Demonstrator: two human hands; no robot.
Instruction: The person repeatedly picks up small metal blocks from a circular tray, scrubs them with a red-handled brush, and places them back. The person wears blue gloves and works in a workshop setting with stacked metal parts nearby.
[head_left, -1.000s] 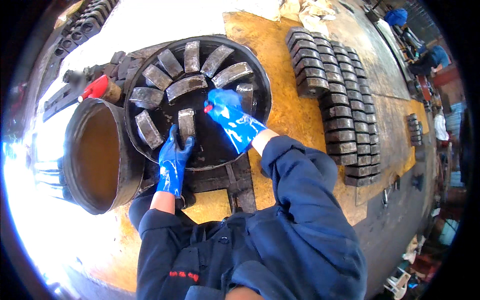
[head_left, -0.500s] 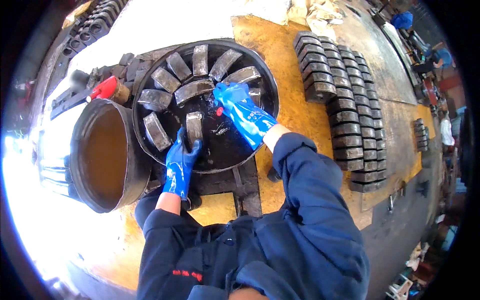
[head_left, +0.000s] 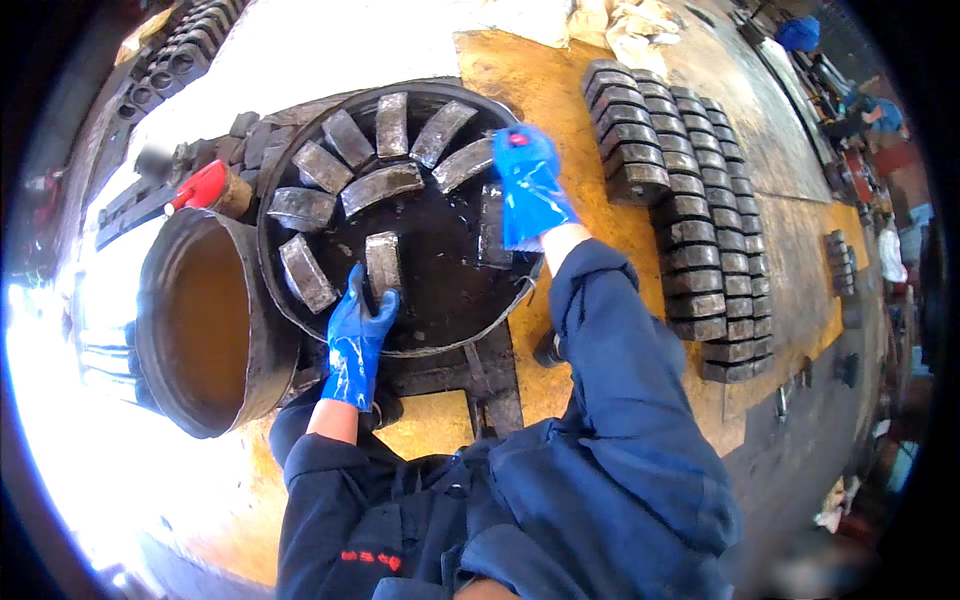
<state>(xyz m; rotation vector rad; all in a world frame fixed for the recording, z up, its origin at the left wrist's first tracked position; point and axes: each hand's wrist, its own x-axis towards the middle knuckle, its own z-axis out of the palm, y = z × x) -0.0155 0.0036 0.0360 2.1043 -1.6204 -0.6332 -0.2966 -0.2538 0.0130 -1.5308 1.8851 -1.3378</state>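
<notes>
Head view shows the left hand (head_left: 355,335) pinching a grey block (head_left: 382,264) standing in the round black pan (head_left: 300,310), while the right hand (head_left: 530,190) lies flat on another block (head_left: 493,225), likely to steady it beside the fanned ring.

Blue gloves (head_left: 530,190), grey blocks (head_left: 383,262), black pan (head_left: 440,290)

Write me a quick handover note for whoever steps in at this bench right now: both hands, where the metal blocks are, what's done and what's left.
Left hand, blue-gloved, grips one grey curved metal block inside the round black pan.
Right hand, blue-gloved, rests on a block at the pan's far right rim; its grip is hidden.
Done: about eight blocks fanned around the pan's far and left sides.
Left: the near right part of the ring is unfilled; rows of stacked dark blocks wait on the yellow bench to the right. A rusty steel cylinder lies left.
</notes>
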